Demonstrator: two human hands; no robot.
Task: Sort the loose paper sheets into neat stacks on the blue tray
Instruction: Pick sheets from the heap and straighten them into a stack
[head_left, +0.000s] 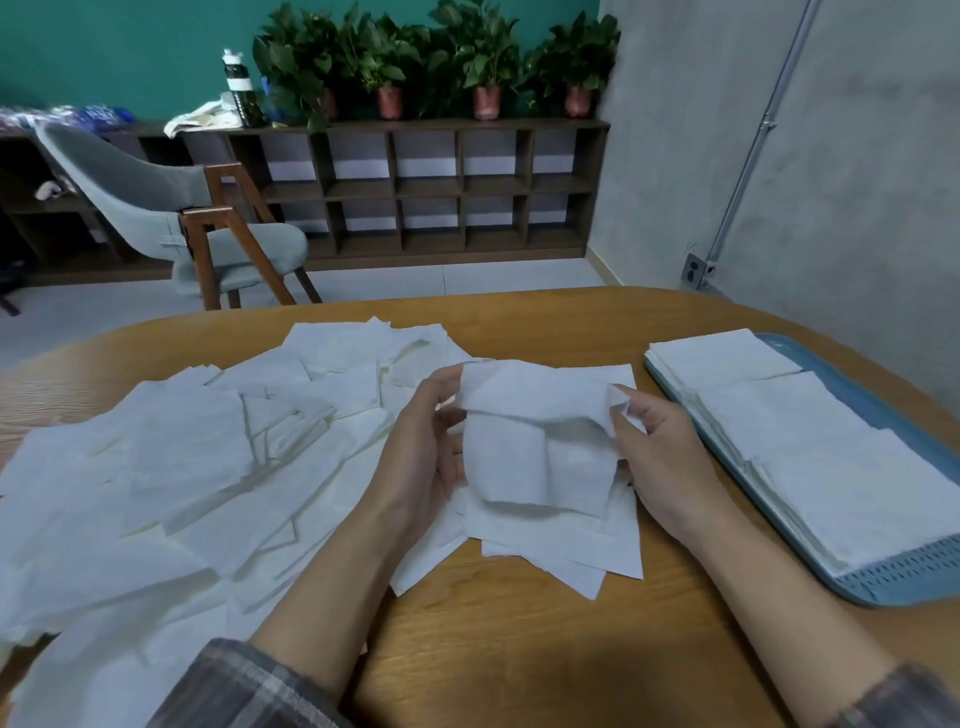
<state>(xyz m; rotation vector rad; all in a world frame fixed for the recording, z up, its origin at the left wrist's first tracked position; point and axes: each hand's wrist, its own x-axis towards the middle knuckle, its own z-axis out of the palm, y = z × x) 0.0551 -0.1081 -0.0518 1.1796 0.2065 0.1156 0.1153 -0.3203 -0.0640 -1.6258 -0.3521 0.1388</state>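
A limp white sheet (535, 441) is held up between both hands over the middle of the desk (519, 649). Its left edge is pinched by the left hand (431, 457), fingers curled behind the paper and thumb in front; its right edge is gripped by the right hand (660, 457) in the same way. The sheet sags and folds between them, and a few flat sheets (561, 540) lie on the desk directly below it.

The desk is of light wood with a visible grain and a rounded far edge. Its left half is covered by a loose heap (182, 467) of white sheets, overlapping at all angles. At the right, near the desk's edge, the blue tray (893, 571) is set lengthwise from far to near, its near end perforated. Squared stacks (779, 415) of sheets are laid along it — how many stacks cannot be told.

Plaid sleeves (244, 686) are seen at the near edge.

Beyond the desk a pale tiled floor (467, 275) is seen, with a grey chair (156, 197) on wooden legs at the left. A dark cubby shelf (415, 182) is set against a teal wall (104, 52) — potted plants (441, 57) and a bottle (239, 88) are lined along its top. The right wall (857, 156) is grey, with a metal conduit (763, 130) run down to a socket (696, 270).
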